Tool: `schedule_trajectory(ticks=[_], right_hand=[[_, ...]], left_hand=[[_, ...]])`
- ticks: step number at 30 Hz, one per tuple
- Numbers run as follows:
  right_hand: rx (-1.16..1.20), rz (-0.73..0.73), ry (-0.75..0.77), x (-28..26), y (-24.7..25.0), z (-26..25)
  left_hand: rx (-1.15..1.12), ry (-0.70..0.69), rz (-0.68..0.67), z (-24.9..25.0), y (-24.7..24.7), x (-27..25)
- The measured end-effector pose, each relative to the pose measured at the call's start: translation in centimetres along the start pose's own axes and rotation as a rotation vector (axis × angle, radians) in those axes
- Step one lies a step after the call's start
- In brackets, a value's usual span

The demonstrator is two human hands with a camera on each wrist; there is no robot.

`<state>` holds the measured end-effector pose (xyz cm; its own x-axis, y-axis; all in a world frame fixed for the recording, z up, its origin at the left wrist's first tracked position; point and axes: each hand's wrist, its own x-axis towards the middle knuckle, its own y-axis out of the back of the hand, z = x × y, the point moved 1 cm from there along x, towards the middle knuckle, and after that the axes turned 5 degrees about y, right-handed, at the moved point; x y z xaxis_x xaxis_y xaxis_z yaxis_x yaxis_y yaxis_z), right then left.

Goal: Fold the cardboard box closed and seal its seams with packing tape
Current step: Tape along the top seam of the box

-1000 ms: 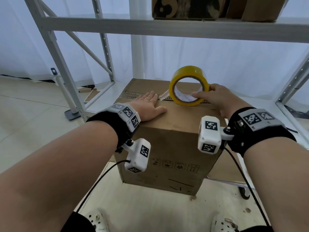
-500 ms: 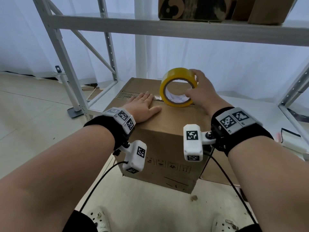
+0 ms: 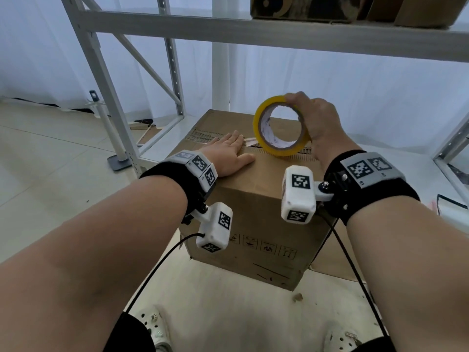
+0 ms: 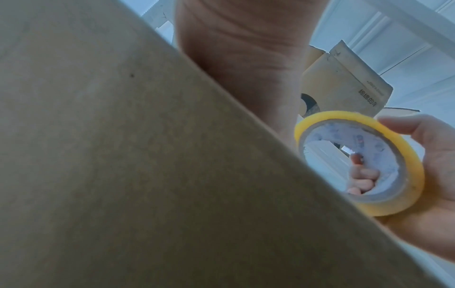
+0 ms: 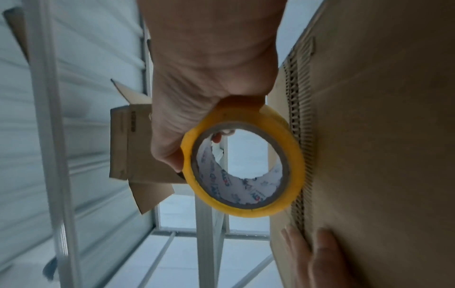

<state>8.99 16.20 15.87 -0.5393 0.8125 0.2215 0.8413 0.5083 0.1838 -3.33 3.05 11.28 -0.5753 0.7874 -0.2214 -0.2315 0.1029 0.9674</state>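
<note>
A brown cardboard box [image 3: 256, 214] stands with its top flaps folded shut and the corrugated seam running across the top. My left hand [image 3: 228, 154] lies flat on the top with straight fingers, pressing a short clear strip of tape [image 3: 250, 142] at the seam. My right hand [image 3: 316, 121] grips a yellow tape roll [image 3: 280, 127] over its top, standing it on edge on the seam just right of the left fingertips. The left wrist view shows the roll [image 4: 357, 161] beside the box wall [image 4: 123, 155]. In the right wrist view the roll [image 5: 243, 161] touches the seam above my left fingers [image 5: 320, 255].
A white metal rack surrounds the box, with a post [image 3: 101, 85] at the left and an upper shelf [image 3: 279, 31] carrying other cardboard boxes [image 3: 304, 8]. Flat cardboard [image 3: 330, 265] lies behind the box on the right. My shoes [image 3: 152, 323] are close to the box.
My right hand has shifted its hold from the roll's right side to over its top. The roll stays on the seam. The left hand has stayed flat.
</note>
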Motion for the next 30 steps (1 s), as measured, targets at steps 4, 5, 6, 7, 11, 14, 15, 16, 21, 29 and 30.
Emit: schedule_trajectory(ticks=[4,5,6,7,11,14,15,16,21,29,30], right_hand=[[0.001,0.017,0.122,0.4,0.7,-1.7],[-0.022,0.015,0.155,0.6,1.0,-1.9],[-0.054,0.006,0.170,0.6,1.2,-2.0],[-0.088,-0.004,0.176,0.5,1.4,-1.9],[-0.253,-0.039,0.164,0.7,2.2,-1.1],[-0.395,-0.076,0.208,0.7,2.8,-1.1],[-0.455,-0.063,0.245,0.7,2.9,-1.2],[-0.492,-0.044,0.277,0.5,2.8,-1.3],[-0.602,-0.081,0.251,-0.7,0.7,-1.1],[-0.625,-0.015,0.218,-1.4,1.4,-0.5],[-0.616,-0.017,0.209,-1.4,1.4,-0.5]], left_hand=[[0.006,0.003,-0.003,0.1,0.0,0.0],[0.006,0.004,-0.004,0.2,0.0,0.0],[0.004,0.006,-0.004,0.2,-0.1,0.0],[0.003,0.007,-0.004,0.2,-0.2,0.1],[0.014,0.023,-0.011,0.4,-0.1,0.0],[0.030,0.046,-0.018,0.8,-0.2,-0.2],[0.037,0.060,-0.016,1.0,-0.2,-0.2],[0.045,0.077,-0.015,1.3,-0.2,-0.1],[0.080,0.044,-0.034,4.6,-0.4,0.1],[0.027,-0.060,-0.054,-0.1,0.4,-0.1],[0.027,-0.040,-0.051,-1.2,0.5,-0.2]])
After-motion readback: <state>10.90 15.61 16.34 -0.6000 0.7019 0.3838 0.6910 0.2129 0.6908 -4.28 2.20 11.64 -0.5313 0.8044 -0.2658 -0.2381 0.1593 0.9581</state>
